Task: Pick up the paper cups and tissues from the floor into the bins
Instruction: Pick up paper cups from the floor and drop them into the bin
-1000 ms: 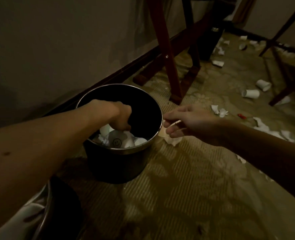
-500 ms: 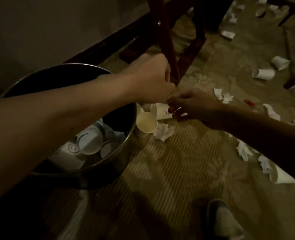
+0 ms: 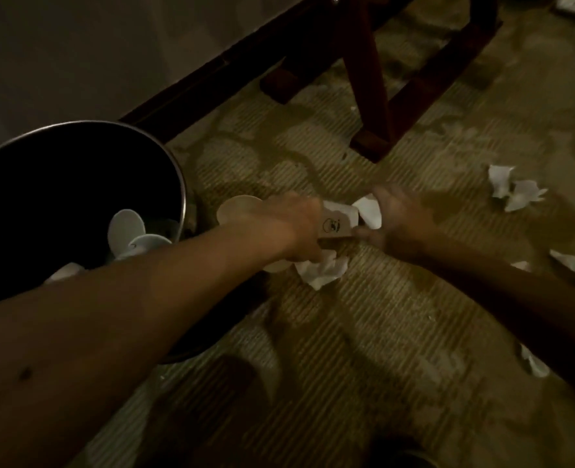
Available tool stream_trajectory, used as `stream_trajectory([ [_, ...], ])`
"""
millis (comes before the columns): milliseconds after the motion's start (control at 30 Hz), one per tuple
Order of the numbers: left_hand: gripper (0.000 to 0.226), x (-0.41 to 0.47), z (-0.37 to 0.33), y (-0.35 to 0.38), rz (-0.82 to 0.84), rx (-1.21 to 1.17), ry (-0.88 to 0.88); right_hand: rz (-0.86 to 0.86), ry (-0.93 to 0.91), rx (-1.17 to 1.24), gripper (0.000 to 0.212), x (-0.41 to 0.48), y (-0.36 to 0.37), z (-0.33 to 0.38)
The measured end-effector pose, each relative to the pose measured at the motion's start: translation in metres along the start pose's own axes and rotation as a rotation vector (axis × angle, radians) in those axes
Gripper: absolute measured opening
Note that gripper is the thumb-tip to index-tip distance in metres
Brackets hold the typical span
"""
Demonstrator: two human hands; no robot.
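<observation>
Head view, dim light, motion blur on both hands.

Left hand point(image 3: 289, 228): reaches across from the left, low over the patterned carpet point(image 3: 380, 332). Fingers curl down over the near end of a printed paper cup point(image 3: 336, 228), which lies on its side on the floor; reads as a grip.

Right hand point(image 3: 401, 221): comes in from the right, at the cup's far end. Thumb touches the cup, fingers lie over a white tissue point(image 3: 369, 211). Cannot tell whether it pinches either one.

The hands are close together, with only the cup between them.

Second paper cup point(image 3: 235, 211): mouth toward the camera, just beside the left hand, partly hidden by the wrist.

Crumpled tissue point(image 3: 323, 271): on the carpet, just under the left hand's fingers.

Round metal bin point(image 3: 181, 184): left of the hands, by the wall, with discarded cups point(image 3: 125, 228) inside.

More tissue scraps point(image 3: 515, 190) are scattered to the right. A dark wooden furniture leg point(image 3: 370, 96) stands beyond the hands.
</observation>
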State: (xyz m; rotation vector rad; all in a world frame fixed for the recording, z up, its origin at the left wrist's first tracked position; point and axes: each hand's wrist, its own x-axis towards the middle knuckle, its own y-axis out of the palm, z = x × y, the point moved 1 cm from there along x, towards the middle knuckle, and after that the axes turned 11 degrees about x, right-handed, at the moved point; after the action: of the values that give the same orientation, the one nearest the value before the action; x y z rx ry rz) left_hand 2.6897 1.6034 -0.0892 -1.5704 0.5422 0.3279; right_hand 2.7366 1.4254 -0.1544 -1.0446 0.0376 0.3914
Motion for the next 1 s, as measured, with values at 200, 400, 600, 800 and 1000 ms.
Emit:
stream_trajectory([
  [200,0.054,0.012,-0.009,0.043,-0.026,0.075,-0.028,0.081,-0.179,0.002,0.075,0.018,0.019,-0.007],
  [400,0.041,0.012,-0.011,0.077,-0.015,-0.001,-0.009,0.056,-0.219,0.004,0.075,0.023,0.037,-0.009],
  [600,0.043,0.011,-0.012,0.083,-0.144,-0.086,-0.049,0.01,-0.223,-0.187,0.079,0.032,0.041,-0.019],
  [800,0.034,0.007,-0.015,0.089,-0.142,-0.444,-0.163,0.056,-0.189,-0.174,0.083,0.043,0.03,-0.024],
  [1000,0.035,0.004,-0.016,0.105,-0.115,-0.537,-0.239,0.108,-0.19,-0.109,0.075,0.048,0.024,-0.02],
])
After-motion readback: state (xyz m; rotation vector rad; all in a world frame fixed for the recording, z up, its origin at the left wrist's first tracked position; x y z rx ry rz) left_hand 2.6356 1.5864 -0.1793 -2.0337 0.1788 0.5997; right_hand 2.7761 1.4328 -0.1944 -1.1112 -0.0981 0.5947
